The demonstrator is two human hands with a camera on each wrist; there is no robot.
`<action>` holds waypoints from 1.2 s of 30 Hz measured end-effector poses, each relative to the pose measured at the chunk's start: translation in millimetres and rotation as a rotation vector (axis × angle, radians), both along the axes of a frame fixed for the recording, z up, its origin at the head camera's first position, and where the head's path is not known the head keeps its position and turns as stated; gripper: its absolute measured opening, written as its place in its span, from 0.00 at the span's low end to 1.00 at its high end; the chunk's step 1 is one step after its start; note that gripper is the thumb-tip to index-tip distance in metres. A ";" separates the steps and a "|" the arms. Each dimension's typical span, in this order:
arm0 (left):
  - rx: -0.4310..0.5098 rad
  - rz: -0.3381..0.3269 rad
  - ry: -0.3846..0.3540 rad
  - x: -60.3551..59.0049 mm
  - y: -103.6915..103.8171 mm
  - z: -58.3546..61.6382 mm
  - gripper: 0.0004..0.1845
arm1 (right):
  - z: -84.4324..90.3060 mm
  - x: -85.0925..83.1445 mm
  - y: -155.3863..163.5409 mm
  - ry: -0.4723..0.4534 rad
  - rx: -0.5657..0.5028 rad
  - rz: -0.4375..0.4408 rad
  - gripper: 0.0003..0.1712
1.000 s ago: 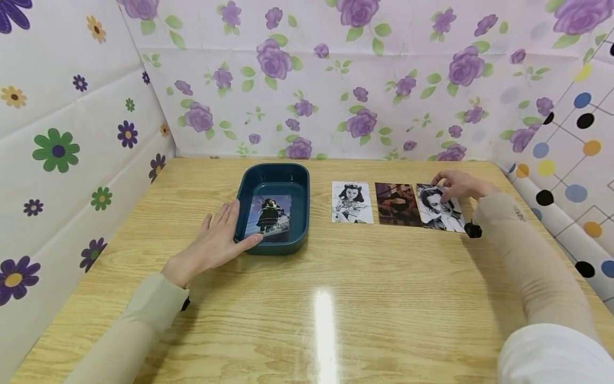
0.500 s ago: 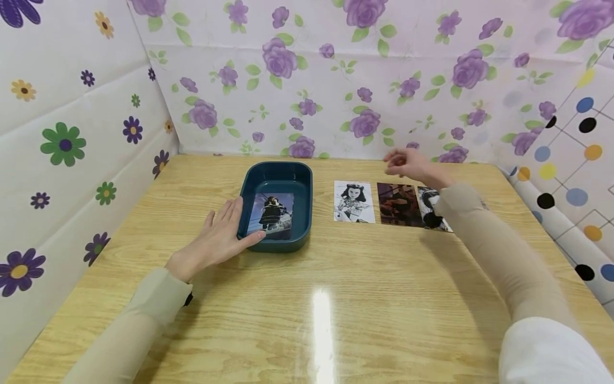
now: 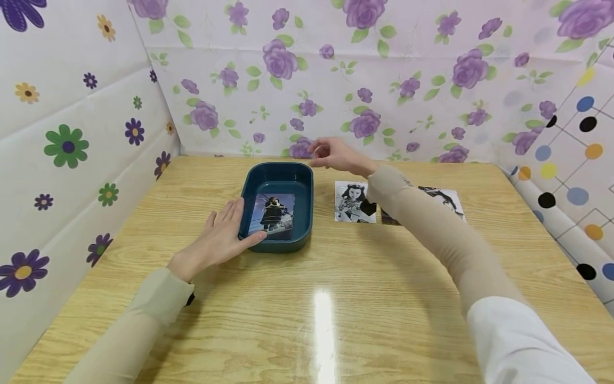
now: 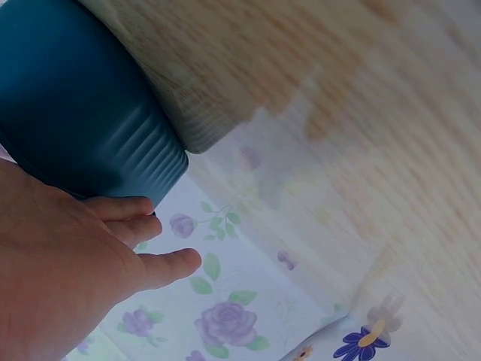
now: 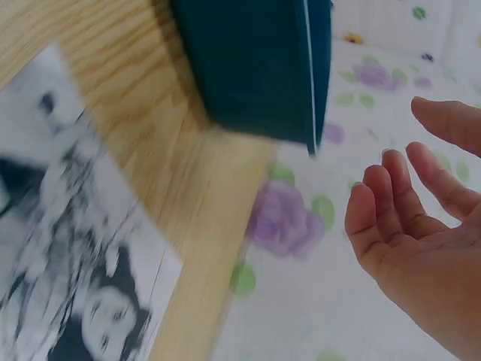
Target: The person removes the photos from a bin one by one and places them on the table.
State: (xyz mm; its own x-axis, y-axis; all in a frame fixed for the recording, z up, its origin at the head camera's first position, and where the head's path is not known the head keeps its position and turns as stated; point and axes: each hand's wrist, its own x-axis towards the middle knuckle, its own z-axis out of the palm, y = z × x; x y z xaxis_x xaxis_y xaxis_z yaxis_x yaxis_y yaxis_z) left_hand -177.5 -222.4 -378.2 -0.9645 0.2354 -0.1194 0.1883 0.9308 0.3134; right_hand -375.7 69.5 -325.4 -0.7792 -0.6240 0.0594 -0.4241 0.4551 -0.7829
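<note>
My left hand lies with straight fingers against the left side of a dark teal rectangular tray; its thumb reaches over the near rim. Inside the tray is a photo card of two figures in dark clothes. Beyond the tray's far right corner, my right hand hovers with loosely bent fingers, and the right wrist view shows nothing in them. A black-and-white photo card of a woman lies right of the tray. My right forearm covers most of a dark reddish photo card and part of another black-and-white photo card.
All of this stands on a light wood-grain table. A purple-flowered sheet hangs behind its back edge. Patterned sheets also close off the left and right sides. A bright light reflection crosses the near part of the tabletop.
My right hand has left the rightmost photo card and swung left, over the row of cards, to the tray's far right corner. The left hand stays at the tray.
</note>
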 end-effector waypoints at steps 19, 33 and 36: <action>0.027 -0.006 0.024 -1.1 -2.1 -1.4 0.58 | -28.0 3.3 -98.4 0.041 0.479 0.287 0.32; 0.025 -0.007 0.016 -0.5 -2.6 -1.5 0.58 | -39.8 1.7 -109.1 -0.028 0.606 0.274 0.37; 0.027 -0.007 0.013 -0.5 -2.7 -1.0 0.58 | -40.7 1.8 -110.4 -0.021 0.617 0.271 0.38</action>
